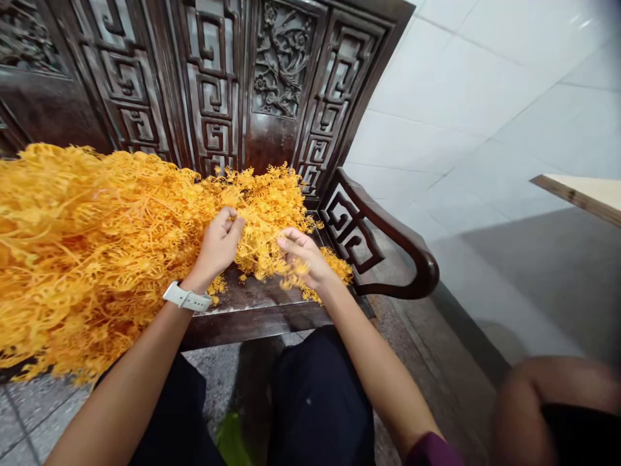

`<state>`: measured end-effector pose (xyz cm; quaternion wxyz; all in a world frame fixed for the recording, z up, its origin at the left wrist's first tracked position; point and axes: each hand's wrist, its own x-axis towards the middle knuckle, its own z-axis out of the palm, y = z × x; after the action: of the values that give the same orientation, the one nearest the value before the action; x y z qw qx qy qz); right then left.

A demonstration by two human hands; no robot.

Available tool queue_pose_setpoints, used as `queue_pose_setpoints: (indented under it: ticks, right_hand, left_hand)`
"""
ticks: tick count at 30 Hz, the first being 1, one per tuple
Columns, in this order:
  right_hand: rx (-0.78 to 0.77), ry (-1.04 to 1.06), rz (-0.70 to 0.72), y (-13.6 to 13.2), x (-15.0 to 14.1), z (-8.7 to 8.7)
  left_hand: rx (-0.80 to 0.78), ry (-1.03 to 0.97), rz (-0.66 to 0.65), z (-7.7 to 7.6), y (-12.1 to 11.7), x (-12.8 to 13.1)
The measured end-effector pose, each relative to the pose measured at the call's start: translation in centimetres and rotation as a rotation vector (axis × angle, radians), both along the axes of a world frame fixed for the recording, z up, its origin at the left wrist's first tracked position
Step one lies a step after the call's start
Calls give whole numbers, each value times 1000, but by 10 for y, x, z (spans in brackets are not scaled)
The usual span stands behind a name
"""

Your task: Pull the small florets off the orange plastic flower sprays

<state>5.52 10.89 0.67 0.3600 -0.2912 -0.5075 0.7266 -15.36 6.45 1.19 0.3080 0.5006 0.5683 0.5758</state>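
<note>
A big heap of yellow-orange flower sprigs (121, 239), with thin stems and frilly heads, covers the left and middle of a dark wooden bench seat (262, 298). My left hand (220, 244), with a white watch (187, 298) at its wrist, is closed at the near edge of the smaller right-hand pile (266, 200), thumb and fingers pinching a sprig. To its right, my right hand (306, 259) has its fingers curled round a yellow flower sprig (295, 275), whose heads hang out below the palm. The stems between the two hands are too tangled to follow.
The bench's carved backrest (208, 84) rises behind the flowers, and its curved armrest (388, 239) stands at the right. White wall tiles (446, 110) and a wooden board edge (577, 194) lie beyond. Another person's bent limb (528, 401) shows at bottom right.
</note>
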Motion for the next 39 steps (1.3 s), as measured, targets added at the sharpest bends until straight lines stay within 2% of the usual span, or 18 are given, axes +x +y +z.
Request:
queue_pose_setpoints:
  ticks: [4, 8, 11, 13, 18, 20, 22, 26, 30, 32, 34, 36, 39]
  right_hand:
    - [-52, 69, -112, 1, 2, 3]
    - [-23, 157, -220, 4, 3, 0]
    - [34, 119, -267, 8, 10, 1]
    - [52, 55, -293, 10, 16, 3]
    - [114, -1, -322, 11, 24, 5]
    - [157, -45, -299, 9, 22, 2]
    - [259, -132, -269, 7, 17, -2]
    - [507, -308, -113, 2, 11, -9]
    - [616, -417, 126, -1, 13, -10]
    - [627, -451, 244, -1, 14, -10]
    - [593, -451, 296, 0, 15, -10]
    - [501, -420, 255, 1, 15, -11]
    - [376, -333, 88, 4, 15, -11]
  left_hand:
    - [-70, -39, -95, -1, -5, 8]
    - [-217, -240, -355, 5, -14, 22]
    - [-254, -200, -514, 9, -17, 25]
    - [-194, -167, -483, 11, -16, 22]
    - [-169, -224, -183, 8, -9, 9]
    - [-133, -357, -172, 7, -8, 9]
    - [-80, -580, -188, 9, -9, 11]
    - [-109, -928, -167, 18, -13, 15]
    - [-195, -1114, -111, 23, -13, 15]
    - [-176, -1181, -94, 23, -12, 16]
    - [-164, -1190, -96, 21, -12, 21]
    - [-184, -1145, -108, 20, -13, 28]
    - [-204, -1075, -132, 21, -15, 36]
